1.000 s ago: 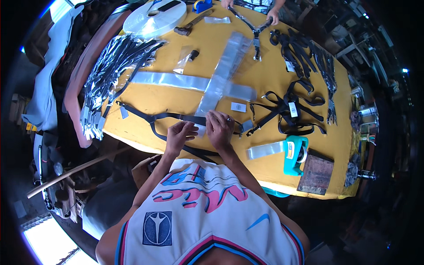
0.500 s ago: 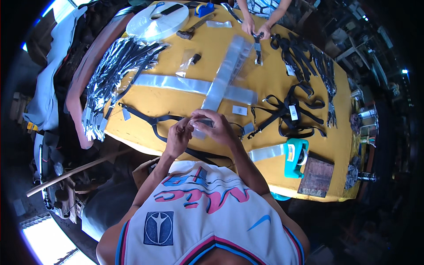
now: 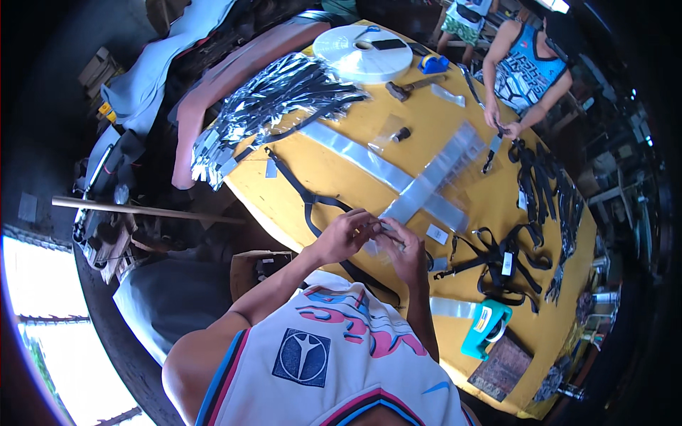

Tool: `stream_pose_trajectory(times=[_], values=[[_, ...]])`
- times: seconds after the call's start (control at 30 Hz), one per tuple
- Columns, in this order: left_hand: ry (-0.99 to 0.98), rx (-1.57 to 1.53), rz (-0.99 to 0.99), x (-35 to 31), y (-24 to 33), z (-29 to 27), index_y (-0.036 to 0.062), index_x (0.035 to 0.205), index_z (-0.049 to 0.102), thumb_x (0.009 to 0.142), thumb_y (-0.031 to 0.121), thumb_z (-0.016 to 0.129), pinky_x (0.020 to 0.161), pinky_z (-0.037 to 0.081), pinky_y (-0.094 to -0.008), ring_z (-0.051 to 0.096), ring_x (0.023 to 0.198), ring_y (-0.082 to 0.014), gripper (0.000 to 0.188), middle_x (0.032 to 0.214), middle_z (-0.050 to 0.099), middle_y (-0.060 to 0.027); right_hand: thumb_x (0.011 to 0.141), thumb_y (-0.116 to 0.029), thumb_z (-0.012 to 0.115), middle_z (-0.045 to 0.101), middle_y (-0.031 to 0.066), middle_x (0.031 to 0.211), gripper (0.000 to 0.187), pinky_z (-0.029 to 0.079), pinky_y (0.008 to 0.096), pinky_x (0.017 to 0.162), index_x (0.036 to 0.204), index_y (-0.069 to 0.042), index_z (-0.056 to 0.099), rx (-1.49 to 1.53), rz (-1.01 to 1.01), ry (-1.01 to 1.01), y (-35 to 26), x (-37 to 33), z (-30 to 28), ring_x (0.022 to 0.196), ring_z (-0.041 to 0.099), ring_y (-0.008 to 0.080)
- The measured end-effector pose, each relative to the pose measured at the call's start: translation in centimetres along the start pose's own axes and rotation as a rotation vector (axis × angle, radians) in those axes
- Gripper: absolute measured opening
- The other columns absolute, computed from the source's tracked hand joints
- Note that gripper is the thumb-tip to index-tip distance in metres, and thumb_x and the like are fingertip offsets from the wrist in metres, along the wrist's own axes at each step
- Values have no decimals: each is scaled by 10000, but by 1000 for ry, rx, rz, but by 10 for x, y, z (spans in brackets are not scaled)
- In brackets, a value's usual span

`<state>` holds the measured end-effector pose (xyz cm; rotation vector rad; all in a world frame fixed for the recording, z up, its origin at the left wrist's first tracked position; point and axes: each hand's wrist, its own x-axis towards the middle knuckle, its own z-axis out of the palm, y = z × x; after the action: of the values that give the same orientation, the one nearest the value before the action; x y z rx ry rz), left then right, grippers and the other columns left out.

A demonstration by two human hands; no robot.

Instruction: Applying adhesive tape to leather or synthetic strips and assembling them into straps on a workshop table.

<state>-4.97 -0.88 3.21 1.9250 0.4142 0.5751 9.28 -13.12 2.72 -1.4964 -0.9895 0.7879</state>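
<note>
black strap, forked, running from far left in to both hands

black strap (image 3: 290, 177) on the yellow desk (image 3: 348, 177). long axis slants from upper left down to the right, toward the hands. single end points up-left, away from the wearer; fork opens down-right. upper branch runs to the left hand (image 3: 347, 236); lower branch bends down along the near desk edge, passes beneath the left forearm, shows again by the shirt.

fingers: both hands bent inward, tips brought together at the upper branch's near end. strap reaches them from the left; single end lies well apart, to their upper left. left fingers curled; right hand (image 3: 405, 254) fingers bent to meet them. cannot tell what either pinches, or how firmly: tips overlap and hide it.

just beyond the fingers: clear plastic strips (image 3: 410, 190), crossed. right of these, white card (image 3: 437, 234). farther right, tangled black straps (image 3: 496, 273); nearer the wearer, teal tape dispenser (image 3: 486, 328). across the desk, co-worker's hands (image 3: 502, 129) at another dark strap.
</note>
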Motion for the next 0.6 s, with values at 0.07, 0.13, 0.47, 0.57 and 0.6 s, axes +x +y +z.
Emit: stream_pose_trajectory(times=[0.07,0.13,0.47,0.57,0.6], values=[[7,59,32,-1,-4,-1,-11,1031,653,973,134,615,625,526,-341,660,762,-248,160,881,636,-140,874,-131,723,729,200,1022,394,548,337,827,1210,49,624,-27,5,0,-2,-2,-2,965,720,240],[14,120,75,-2,-3,-2,-23,1002,652,957,87,614,640,507,-380,637,758,-282,124,867,624,-150,865,-116,724,730,198,1004,395,537,356,840,1213,42,624,-91,23,34,-5,-1,-2,921,725,237],[-1,190,149,6,-1,6,-12,928,628,936,127,632,672,483,-428,607,805,-343,138,820,602,-154,793,-23,764,727,88,871,449,508,308,826,1213,29,615,40,-9,34,4,2,-10,819,644,118],[21,147,136,8,5,8,0,929,614,947,149,614,674,491,-439,620,814,-352,150,829,605,-155,783,-15,771,695,52,805,447,495,275,741,1205,5,627,40,-3,27,4,2,-14,763,618,88],[25,124,133,7,6,7,3,963,621,946,149,612,683,499,-435,630,824,-353,147,851,618,-159,786,-31,774,690,46,796,447,490,274,714,1208,-1,629,65,40,18,3,2,-14,746,614,86]])
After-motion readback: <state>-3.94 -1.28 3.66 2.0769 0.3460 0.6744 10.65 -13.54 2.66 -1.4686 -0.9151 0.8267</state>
